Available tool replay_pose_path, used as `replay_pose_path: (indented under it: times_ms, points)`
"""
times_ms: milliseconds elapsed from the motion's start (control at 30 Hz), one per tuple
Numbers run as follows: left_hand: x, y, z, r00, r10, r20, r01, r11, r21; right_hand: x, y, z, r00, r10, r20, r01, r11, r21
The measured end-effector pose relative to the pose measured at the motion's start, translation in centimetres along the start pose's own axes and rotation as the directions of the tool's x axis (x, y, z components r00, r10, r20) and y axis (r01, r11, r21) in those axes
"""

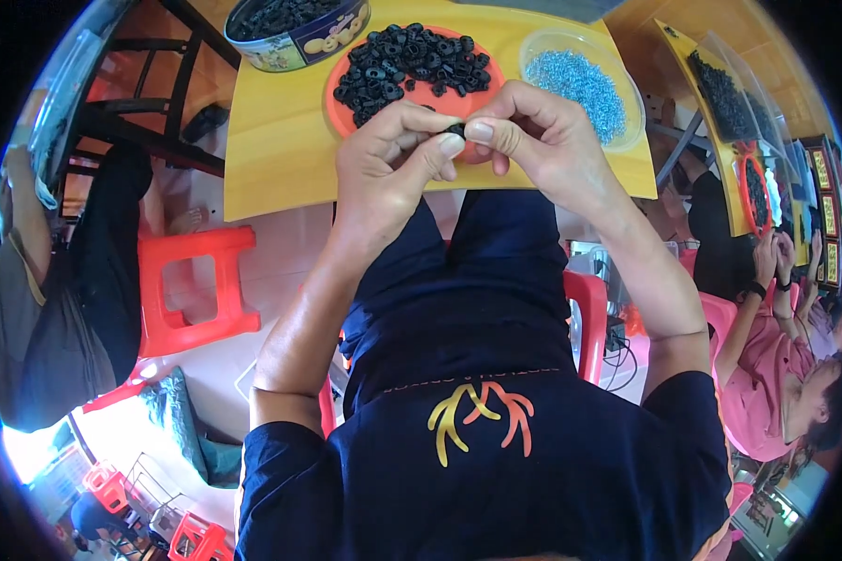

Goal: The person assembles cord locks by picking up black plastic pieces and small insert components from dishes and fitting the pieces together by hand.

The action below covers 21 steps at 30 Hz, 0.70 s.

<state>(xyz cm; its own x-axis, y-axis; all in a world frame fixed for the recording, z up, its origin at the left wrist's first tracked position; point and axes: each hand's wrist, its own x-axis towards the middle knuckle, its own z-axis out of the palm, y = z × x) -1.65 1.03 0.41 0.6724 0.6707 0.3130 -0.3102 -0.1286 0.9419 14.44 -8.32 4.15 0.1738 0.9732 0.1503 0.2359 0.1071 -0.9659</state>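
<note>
My left hand [388, 159] and my right hand [543, 140] meet over the table's near edge. Thumbs and forefingers of both pinch one small black plastic part [457, 130], mostly covered by the fingertips. Just beyond them, an orange-red round plate [492, 72] carries a heap of black ring-like plastic parts [412, 61], and its near side is hidden by my hands. Right of the plate, past my right hand, a clear round tub [634, 107] holds many small shiny blue pieces [580, 89], too fine to name.
A decorated tin [323, 39] of black bits stands at the back left of the yellow table [276, 131]. A red stool [201, 323] and a seated person [56, 309] are on my left. To the right, a person in pink [767, 374] works at another yellow table.
</note>
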Motion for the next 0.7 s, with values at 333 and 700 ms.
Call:
replay_pose_path:
  times_ms: [333,700]
  points:
    - [-0.6,0.7,0.8,0.999,0.018,-0.049,-0.025,0.990,-0.140,-1.0,1.1,2.2,0.965,-0.160,-0.209,0.201,0.961,0.192]
    - [-0.8,0.8,1.4,0.997,-0.005,-0.079,-0.006,0.990,-0.144,-1.7,1.2,3.3,0.926,-0.166,-0.338,0.222,0.966,0.133]
